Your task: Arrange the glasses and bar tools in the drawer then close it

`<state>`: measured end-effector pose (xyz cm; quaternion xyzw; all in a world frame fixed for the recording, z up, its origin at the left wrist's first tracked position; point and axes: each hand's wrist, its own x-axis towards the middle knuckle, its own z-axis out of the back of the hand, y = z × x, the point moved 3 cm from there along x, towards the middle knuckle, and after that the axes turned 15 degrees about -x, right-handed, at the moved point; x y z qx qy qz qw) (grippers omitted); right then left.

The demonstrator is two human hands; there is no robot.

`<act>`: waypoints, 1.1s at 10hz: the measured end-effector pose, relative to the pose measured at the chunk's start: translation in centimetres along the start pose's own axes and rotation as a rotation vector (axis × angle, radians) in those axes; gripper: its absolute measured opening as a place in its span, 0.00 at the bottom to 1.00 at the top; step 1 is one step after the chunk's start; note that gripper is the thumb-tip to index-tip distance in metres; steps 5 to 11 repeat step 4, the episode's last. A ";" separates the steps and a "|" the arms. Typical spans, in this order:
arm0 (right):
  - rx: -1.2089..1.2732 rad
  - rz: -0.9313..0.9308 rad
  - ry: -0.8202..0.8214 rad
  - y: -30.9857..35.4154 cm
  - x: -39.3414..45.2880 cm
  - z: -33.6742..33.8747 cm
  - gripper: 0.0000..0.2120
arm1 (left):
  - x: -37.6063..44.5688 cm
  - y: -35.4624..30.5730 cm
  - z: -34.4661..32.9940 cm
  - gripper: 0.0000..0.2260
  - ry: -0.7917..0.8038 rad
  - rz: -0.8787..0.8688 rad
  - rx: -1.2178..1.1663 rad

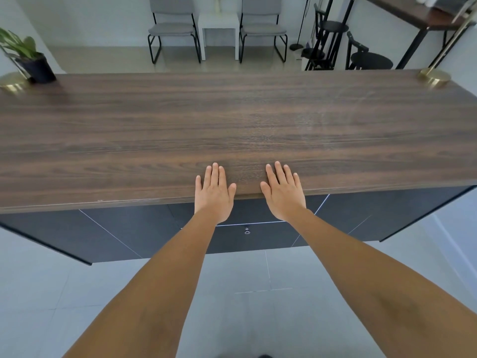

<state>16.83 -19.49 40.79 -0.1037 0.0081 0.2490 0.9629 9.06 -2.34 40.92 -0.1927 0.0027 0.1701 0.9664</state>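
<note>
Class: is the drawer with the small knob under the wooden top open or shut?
Shut. The drawer front sits flush with the dark panels beside it; both hands lie flat on the countertop.

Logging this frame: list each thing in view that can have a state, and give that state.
left hand: open, flat on the countertop, holding nothing
right hand: open, flat on the countertop, holding nothing
drawer: shut, knob untouched
countertop: no glasses or bar tools on it
potted plant: upright at the far left corner
chairs: unoccupied
</note>
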 end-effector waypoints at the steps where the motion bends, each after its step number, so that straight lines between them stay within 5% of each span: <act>1: -0.002 0.008 0.020 0.0 0.0 0.1 0.28 | -0.1 -0.1 0.1 0.28 0.004 -0.009 -0.001; 3: 0.164 0.120 0.150 0.1 -3.2 2.9 0.29 | -0.3 -0.1 0.5 0.28 0.027 -0.010 -0.023; 4: 0.554 0.163 0.211 -1.6 -7.3 5.3 0.23 | 0.0 0.0 0.3 0.28 0.013 -0.020 -0.034; 11: 0.554 0.163 0.211 -1.6 -7.3 5.3 0.23 | 0.0 0.0 0.3 0.28 0.013 -0.020 -0.034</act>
